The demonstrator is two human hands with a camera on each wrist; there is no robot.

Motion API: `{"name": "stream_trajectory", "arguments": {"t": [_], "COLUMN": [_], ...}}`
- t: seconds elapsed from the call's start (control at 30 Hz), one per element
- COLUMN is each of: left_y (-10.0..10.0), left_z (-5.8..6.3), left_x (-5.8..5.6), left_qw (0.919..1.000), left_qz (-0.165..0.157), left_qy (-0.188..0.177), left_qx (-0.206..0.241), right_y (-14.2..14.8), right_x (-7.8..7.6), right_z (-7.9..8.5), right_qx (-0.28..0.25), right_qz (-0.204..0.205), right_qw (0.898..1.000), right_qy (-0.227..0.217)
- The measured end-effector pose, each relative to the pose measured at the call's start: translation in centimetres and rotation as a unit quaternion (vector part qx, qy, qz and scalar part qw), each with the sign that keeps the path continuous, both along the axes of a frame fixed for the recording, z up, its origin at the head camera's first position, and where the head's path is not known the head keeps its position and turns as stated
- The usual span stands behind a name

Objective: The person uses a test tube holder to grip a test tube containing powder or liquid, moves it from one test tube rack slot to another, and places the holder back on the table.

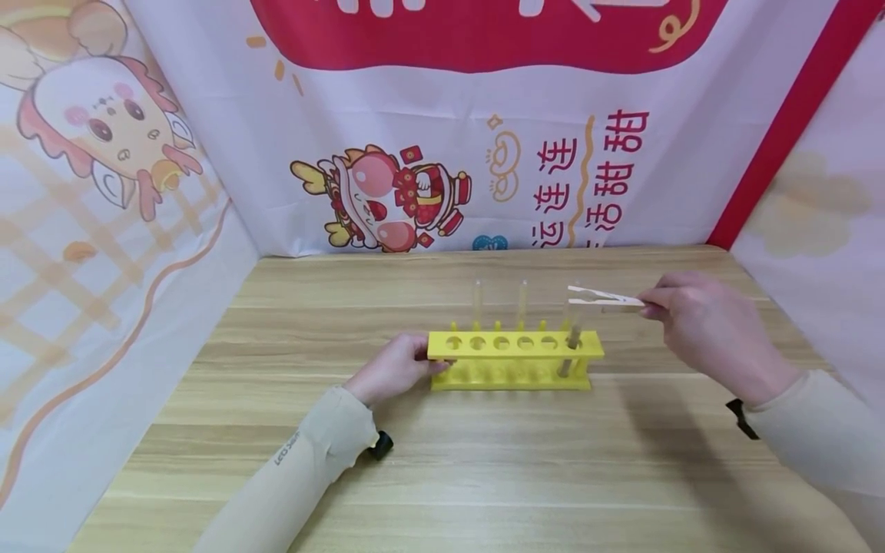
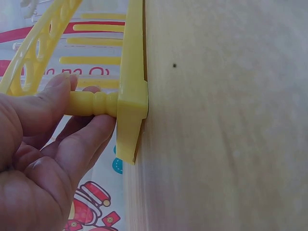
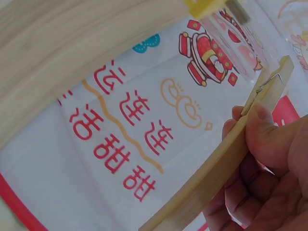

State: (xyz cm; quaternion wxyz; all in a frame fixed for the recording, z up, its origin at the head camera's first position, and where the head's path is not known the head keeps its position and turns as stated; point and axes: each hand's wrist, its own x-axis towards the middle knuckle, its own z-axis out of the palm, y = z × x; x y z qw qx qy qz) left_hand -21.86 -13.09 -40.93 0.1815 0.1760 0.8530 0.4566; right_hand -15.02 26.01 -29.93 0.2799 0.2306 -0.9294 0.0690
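A yellow test tube rack point(image 1: 515, 357) stands on the wooden table point(image 1: 484, 476). My left hand point(image 1: 397, 369) grips its left end; in the left wrist view the thumb and fingers point(image 2: 98, 127) curl round the rack's yellow end post point(image 2: 94, 102). My right hand point(image 1: 698, 322) pinches a wooden test tube clamp point(image 1: 604, 298). The clamp's tip sits at the top of a glass tube point(image 1: 572, 334) that leans in the rack's right-most hole. The right wrist view shows the clamp point(image 3: 231, 149) close up in my right hand point(image 3: 269, 163). Two more glass tubes point(image 1: 477, 303) stand in the back row.
Printed cloth banners point(image 1: 484, 153) wall in the table at the back and on both sides. Bare wood lies in front of the rack and behind it. A black wrist strap point(image 1: 380, 444) shows at my left sleeve.
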Motion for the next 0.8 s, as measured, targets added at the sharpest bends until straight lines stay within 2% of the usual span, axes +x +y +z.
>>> {"name": "stream_trajectory", "arguments": {"t": [0.2, 0.3, 0.5, 0.8], "left_y": [0.0, 0.0, -0.1, 0.0], "left_z": [-0.1, -0.1, 0.0, 0.1], "left_x": [0.1, 0.1, 0.2, 0.3], "left_qw": [1.0000, 1.0000, 1.0000, 1.0000], "left_qz": [0.003, 0.002, 0.000, 0.001], "left_qy": [-0.001, 0.005, 0.009, 0.006], "left_qx": [0.006, 0.003, 0.002, 0.000], "right_y": [0.3, 0.5, 1.0, 2.1], "right_x": [-0.2, -0.2, 0.0, -0.2], "right_z": [1.3, 1.9, 2.5, 2.6], "right_qx": [-0.002, -0.006, -0.008, 0.005], "right_qz": [0.028, 0.025, -0.016, -0.048], "right_qw": [0.999, 0.999, 1.000, 0.999], "right_qy": [0.037, 0.046, 0.021, -0.016]}}
